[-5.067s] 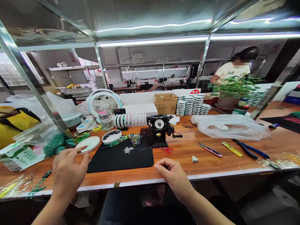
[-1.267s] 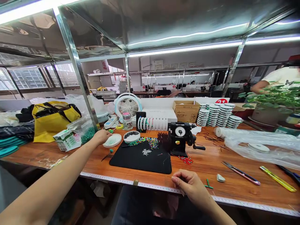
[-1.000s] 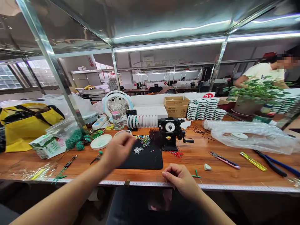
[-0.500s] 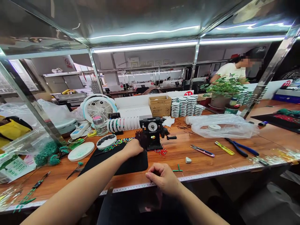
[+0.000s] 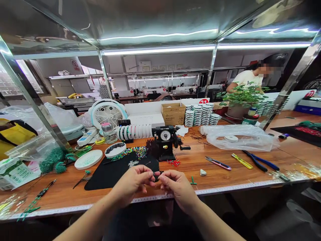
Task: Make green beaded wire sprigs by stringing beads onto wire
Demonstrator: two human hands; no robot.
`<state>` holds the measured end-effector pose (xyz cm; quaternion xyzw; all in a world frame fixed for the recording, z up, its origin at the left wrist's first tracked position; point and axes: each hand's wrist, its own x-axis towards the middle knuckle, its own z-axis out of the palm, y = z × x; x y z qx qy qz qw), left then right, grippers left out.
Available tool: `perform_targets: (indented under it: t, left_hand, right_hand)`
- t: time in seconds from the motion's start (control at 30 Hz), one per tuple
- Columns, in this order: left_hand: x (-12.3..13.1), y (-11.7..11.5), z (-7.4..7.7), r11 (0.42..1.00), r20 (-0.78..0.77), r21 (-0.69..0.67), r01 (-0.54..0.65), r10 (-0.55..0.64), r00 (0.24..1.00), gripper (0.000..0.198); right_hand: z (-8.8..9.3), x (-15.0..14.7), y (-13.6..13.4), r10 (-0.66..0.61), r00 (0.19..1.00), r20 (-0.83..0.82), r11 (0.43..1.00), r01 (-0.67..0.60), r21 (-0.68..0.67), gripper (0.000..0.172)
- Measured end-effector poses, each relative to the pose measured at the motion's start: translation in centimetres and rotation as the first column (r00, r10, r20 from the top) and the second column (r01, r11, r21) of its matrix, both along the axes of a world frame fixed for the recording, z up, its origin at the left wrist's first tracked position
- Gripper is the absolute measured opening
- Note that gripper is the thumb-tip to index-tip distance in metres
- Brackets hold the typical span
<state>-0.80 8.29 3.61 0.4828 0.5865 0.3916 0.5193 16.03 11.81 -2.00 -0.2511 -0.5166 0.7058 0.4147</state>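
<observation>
My left hand (image 5: pixel 134 184) and my right hand (image 5: pixel 177 187) are close together over the table's front edge. Each is closed in a pinch, fingertips almost meeting. Something small and dark shows between them, too tiny to name. Behind my left hand lies a black mat (image 5: pixel 107 177) with a small pile of pale pieces (image 5: pixel 133 163) and many coloured beads (image 5: pixel 140 152). A round white dish of dark bits (image 5: pixel 115 149) sits at the mat's back edge. Beyond my right hand stands a black hand-cranked machine with a dial (image 5: pixel 165 140), a row of white spools (image 5: pixel 135 132) on its left.
To the right lie a craft knife (image 5: pixel 217 163), a yellow-handled tool (image 5: pixel 242 161), blue-handled pliers (image 5: pixel 262 162) and a plastic bag (image 5: pixel 240 137). A fan (image 5: pixel 107 113), a cardboard box (image 5: pixel 173 113) and stacked spools (image 5: pixel 197 115) line the back. Another person (image 5: pixel 247 77) works beyond a potted plant (image 5: pixel 242 100).
My left hand has drawn back from the beads on the mat to meet my right hand at the front edge. The pale pile on the mat is now uncovered.
</observation>
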Motion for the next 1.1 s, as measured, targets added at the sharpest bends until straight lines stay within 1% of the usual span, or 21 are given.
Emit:
perform_targets:
  t: [0.03, 0.1, 0.17, 0.27, 0.4, 0.6, 0.67, 0.7, 0.73, 0.8, 0.87, 0.9, 0.97, 1.0, 1.1]
  left_hand:
    - [0.5, -1.2, -0.5, 0.999, 0.141, -0.033, -0.005, 0.009, 0.99, 0.022]
    - [1.3, -3.1, -1.6, 0.995, 0.359, -0.097, -0.018, 0.051, 0.932, 0.021]
    - [2.0, -4.4, -2.5, 0.988, 0.456, -0.153, -0.024, 0.093, 0.885, 0.019]
    - [2.5, -5.4, -3.2, 0.98, 0.513, -0.199, -0.019, 0.121, 0.85, 0.018]
    - [2.6, -5.8, -3.7, 0.979, 0.528, -0.202, -0.017, 0.123, 0.84, 0.014]
    - [2.7, -6.1, -4.2, 0.981, 0.544, -0.189, 0.05, 0.062, 0.837, 0.015]
    - [2.8, -6.1, -4.2, 0.981, 0.555, -0.185, 0.052, 0.061, 0.83, 0.017]
    - [2.8, -6.0, -4.2, 0.982, 0.571, -0.185, 0.035, 0.078, 0.817, 0.017]
    - [2.8, -5.9, -4.2, 0.982, 0.597, -0.19, -0.002, 0.117, 0.794, 0.017]
    - [2.8, -5.5, -4.1, 0.966, 0.665, -0.217, -0.139, 0.25, 0.704, 0.014]
    - [2.7, -5.2, -4.1, 0.924, 0.718, -0.266, -0.275, 0.38, 0.583, 0.01]
    - [2.8, -5.0, -4.0, 0.905, 0.734, -0.293, -0.309, 0.42, 0.535, 0.008]
    - [3.0, -4.9, -3.9, 0.886, 0.758, -0.332, -0.324, 0.455, 0.468, 0.008]
    - [3.1, -4.8, -3.8, 0.885, 0.77, -0.341, -0.319, 0.457, 0.446, 0.01]
    - [3.6, -4.8, -3.6, 0.885, 0.806, -0.352, -0.306, 0.453, 0.382, 0.014]
  right_hand:
    - [0.2, -0.1, -0.3, 0.038, 0.999, -0.021, 0.999, -0.038, -0.01, 0.026]
    - [0.4, -0.3, -0.9, 0.099, 0.995, 0.001, 0.995, -0.099, 0.008, 0.025]
    - [0.7, -0.4, -1.3, 0.097, 0.992, 0.076, 0.994, -0.1, 0.047, 0.024]
    - [0.8, -0.3, -1.7, 0.054, 0.986, 0.157, 0.99, -0.073, 0.123, 0.021]
    - [1.0, -0.3, -1.8, 0.033, 0.976, 0.217, 0.98, -0.075, 0.185, 0.019]
    - [1.2, -0.4, -2.2, 0.026, 0.97, 0.241, 0.984, -0.067, 0.162, 0.022]
    - [1.2, -0.6, -2.2, 0.037, 0.972, 0.234, 0.984, -0.076, 0.162, 0.023]
    - [1.2, -0.7, -2.1, 0.028, 0.974, 0.224, 0.985, -0.066, 0.162, 0.024]
    - [1.2, -0.8, -2.1, 0.011, 0.977, 0.212, 0.987, -0.045, 0.156, 0.025]
    - [1.1, -0.9, -2.0, -0.023, 0.982, 0.19, 0.994, 0.002, 0.107, 0.028]
    - [0.9, -1.0, -2.2, 0.005, 0.985, 0.17, 1.0, -0.008, 0.014, 0.03]
    - [0.8, -0.9, -2.3, 0.042, 0.987, 0.157, 0.999, -0.038, -0.034, 0.031]
    - [0.6, -0.9, -2.8, 0.075, 0.989, 0.127, 0.994, -0.065, -0.086, 0.03]
    - [0.6, -0.9, -3.0, 0.055, 0.99, 0.127, 0.996, -0.046, -0.076, 0.029]
    - [0.7, -0.9, -3.6, -0.072, 0.979, 0.191, 0.997, 0.065, 0.045, 0.025]
